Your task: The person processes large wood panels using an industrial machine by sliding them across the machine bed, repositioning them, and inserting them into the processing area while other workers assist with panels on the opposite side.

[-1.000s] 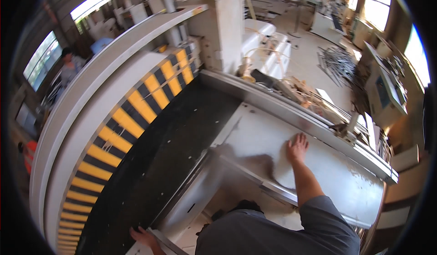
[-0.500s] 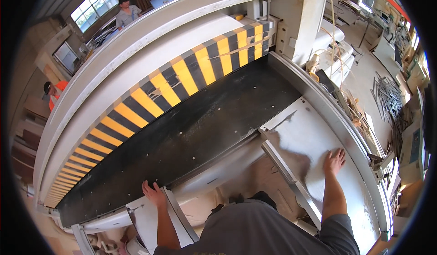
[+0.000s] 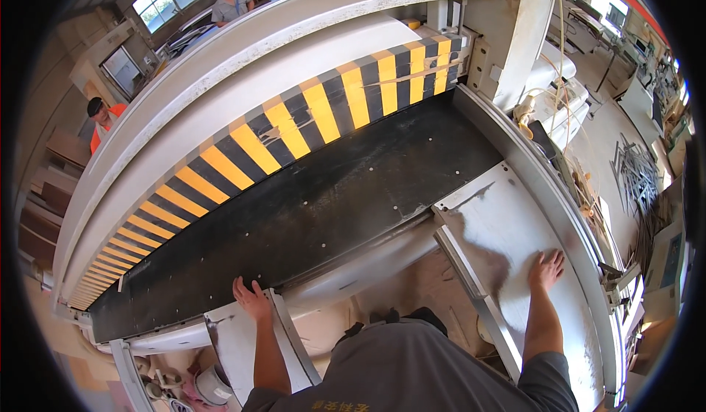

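Observation:
A large machine stands before me, with a long black bed (image 3: pixel 323 206) under a beam carrying a yellow-and-black striped guard (image 3: pixel 312 114). My left hand (image 3: pixel 251 299) holds nothing, its fingers apart. It is at the far end of the left grey metal plate (image 3: pixel 239 331), close to the bed's near edge. My right hand (image 3: pixel 546 271) lies with fingers stretched out on the broad, worn metal side table (image 3: pixel 507 228). Nothing is held there either. Between the two plates, my body stands in the gap.
A long metal rail (image 3: pixel 529 147) bounds the table on the right. Beyond it lie a heap of metal strips (image 3: pixel 636 180) and scrap. A bucket (image 3: pixel 212 386) sits below on the left. Behind the beam are a person in grey (image 3: pixel 232 4) and one in orange (image 3: pixel 103 121).
My view has shifted slightly, so the machine sits a little further right in the picture. Both hands keep nearly the same places on the plates.

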Available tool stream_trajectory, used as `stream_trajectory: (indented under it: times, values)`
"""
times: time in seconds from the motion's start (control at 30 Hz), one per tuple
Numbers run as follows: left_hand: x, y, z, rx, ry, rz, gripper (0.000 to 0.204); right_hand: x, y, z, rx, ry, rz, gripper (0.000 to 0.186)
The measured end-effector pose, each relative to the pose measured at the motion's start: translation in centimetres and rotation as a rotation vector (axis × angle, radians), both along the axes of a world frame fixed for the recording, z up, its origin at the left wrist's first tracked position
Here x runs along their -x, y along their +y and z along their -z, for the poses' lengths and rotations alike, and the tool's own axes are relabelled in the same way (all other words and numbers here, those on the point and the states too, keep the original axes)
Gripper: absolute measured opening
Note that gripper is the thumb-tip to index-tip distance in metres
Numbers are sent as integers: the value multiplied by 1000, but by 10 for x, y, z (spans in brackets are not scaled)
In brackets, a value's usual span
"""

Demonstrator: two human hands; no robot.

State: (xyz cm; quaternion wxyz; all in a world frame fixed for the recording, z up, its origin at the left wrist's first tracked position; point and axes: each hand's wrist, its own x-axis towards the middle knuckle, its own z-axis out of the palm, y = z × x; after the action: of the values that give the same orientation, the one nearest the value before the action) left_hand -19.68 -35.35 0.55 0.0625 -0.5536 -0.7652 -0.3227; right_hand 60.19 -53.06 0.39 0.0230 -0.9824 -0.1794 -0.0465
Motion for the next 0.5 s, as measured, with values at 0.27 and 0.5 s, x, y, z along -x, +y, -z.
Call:
stream_trajectory:
  times: [0.27, 0.5]
  values:
    - [-1, -7, -13, -94, 102, -23, 45, -5, 5, 8, 35, 12, -7, 69]
    - [25, 13, -19, -109, 126, -66, 54, -22, -7, 19, 113, -33, -3, 76]
